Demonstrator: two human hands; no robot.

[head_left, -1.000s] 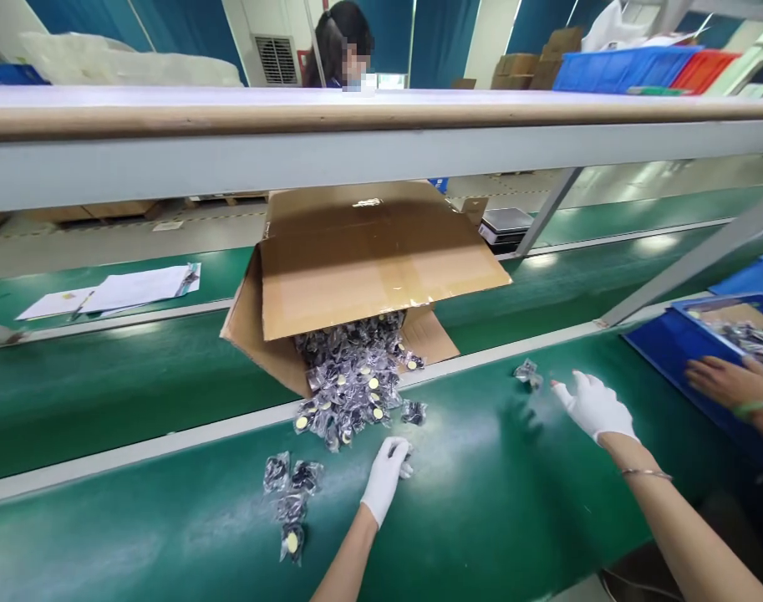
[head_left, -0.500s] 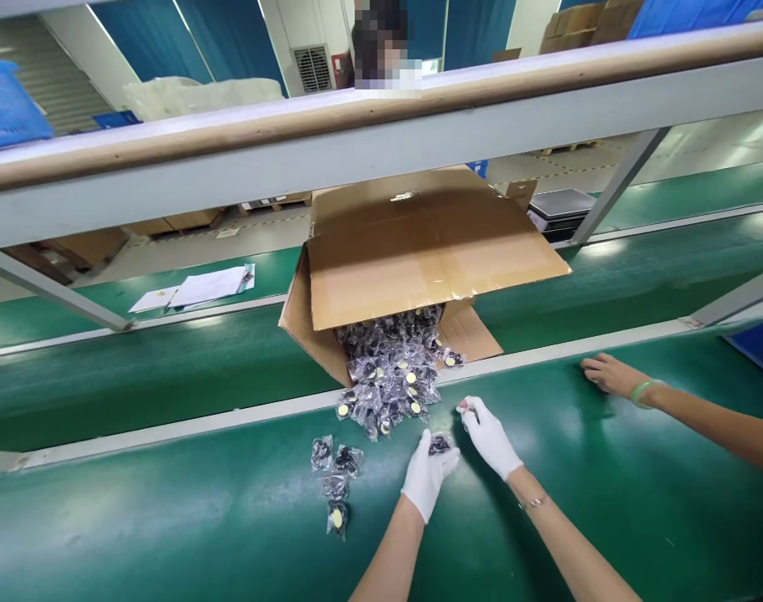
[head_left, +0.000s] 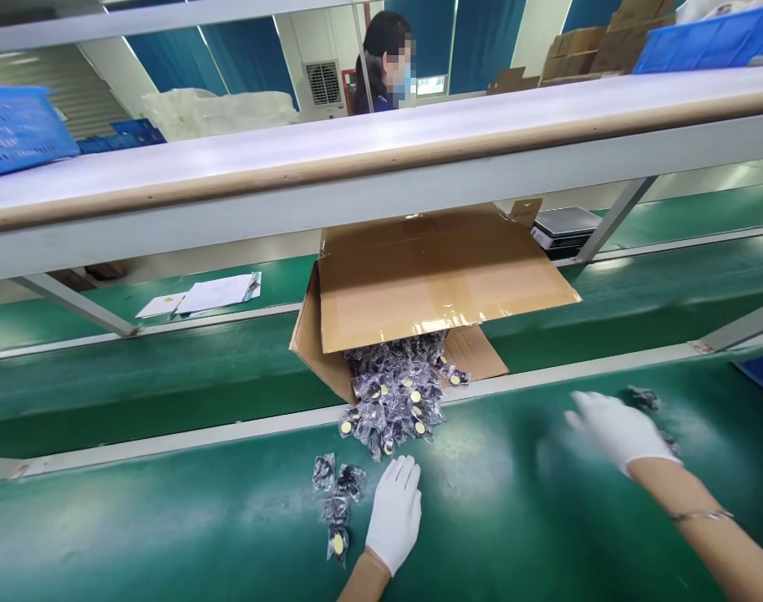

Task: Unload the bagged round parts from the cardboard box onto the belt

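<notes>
My left hand point(head_left: 394, 514), in a white glove, lies palm down on the green bench with its fingers stretched forward and nothing visibly held. Its fingertips are just below a heap of clear plastic packets point(head_left: 390, 401) that hold dark parts, some with round yellow labels. Left of this hand lies a small group of similar packets point(head_left: 336, 507). My right hand point(head_left: 619, 431), also gloved and a little blurred, is over the right side of the bench with fingers extended. Beside it lies a dark packet point(head_left: 643, 399), and another packet point(head_left: 671, 443) is partly hidden behind the wrist.
The heap spills from a cardboard box point(head_left: 444, 276) on its side, flap raised, beneath a long shelf point(head_left: 381, 171). Papers point(head_left: 215, 293) and a scale point(head_left: 566, 221) are farther back. A blue bin point(head_left: 27, 130) stands on the shelf; a masked person point(head_left: 381, 63) is behind.
My right hand has swung far to the right, and packets now lie there. My left hand has turned palm down, without the packet it held. Another person's bare hand has left the right side.
</notes>
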